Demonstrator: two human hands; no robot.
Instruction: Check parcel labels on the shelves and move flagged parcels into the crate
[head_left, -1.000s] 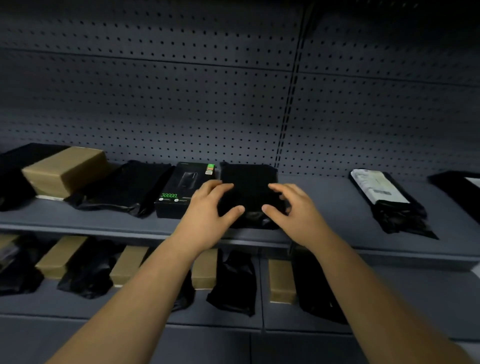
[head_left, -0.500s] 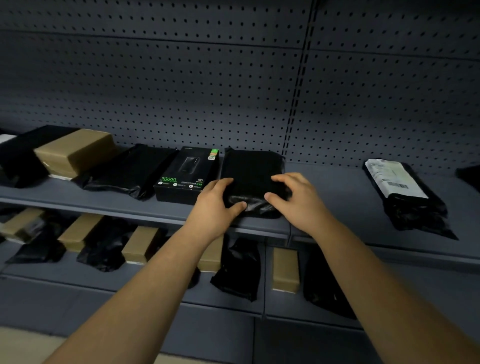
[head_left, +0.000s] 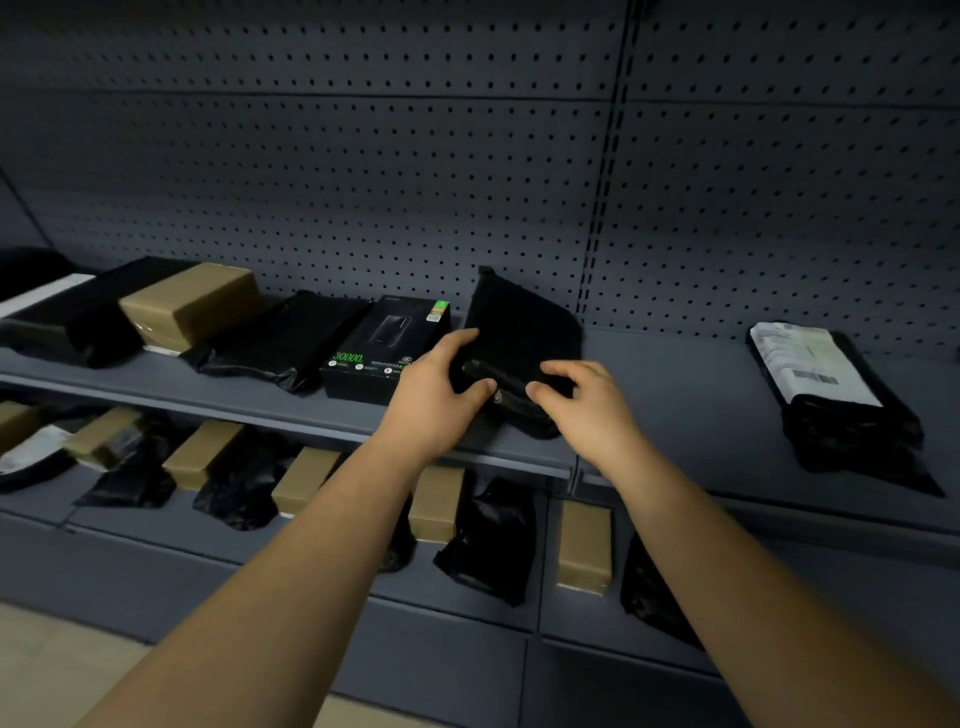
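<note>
Your left grip is curled round the near left edge of the black parcel on the upper shelf. Your right grip is bent at the near right corner, contact unconfirmed. The parcel's long axis runs directly away from you, far end tilted up toward the pegboard

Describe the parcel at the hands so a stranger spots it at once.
On the upper shelf, just left of the pegboard's post, a black parcel sits beside the power bank box. Unlike its flat neighbours, it tilts up, gripped by the left hand.
</note>
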